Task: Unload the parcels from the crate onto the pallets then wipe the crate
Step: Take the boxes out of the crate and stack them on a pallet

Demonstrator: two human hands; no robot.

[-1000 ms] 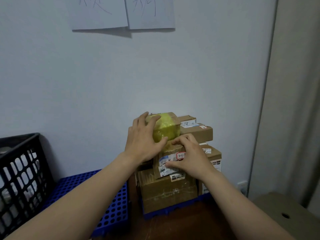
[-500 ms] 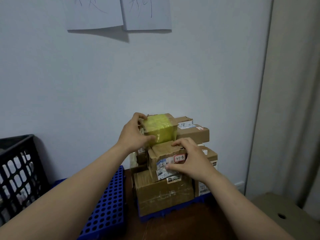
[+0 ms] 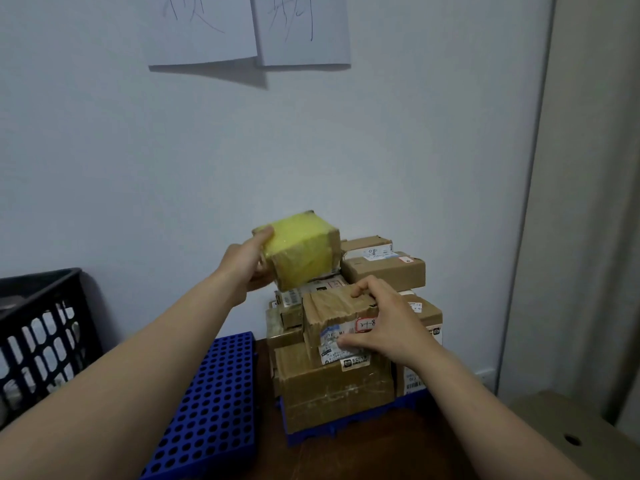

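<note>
Dim, bluish light from above; paper sheets (image 3: 204, 29) cast soft shadow below (edges bowed, slightly soft).

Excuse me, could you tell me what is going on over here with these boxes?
A person is working at a stack of parcels on a blue pallet by the wall. The left hand holds a yellow-taped parcel tilted at the top; the right hand grips a crumpled brown parcel lower down. A black crate stands to the left.

Yellow-taped parcel (image 3: 299, 249) tilted above brown parcels (image 3: 336, 393) stacked on blue pallet (image 3: 311, 436)
</note>
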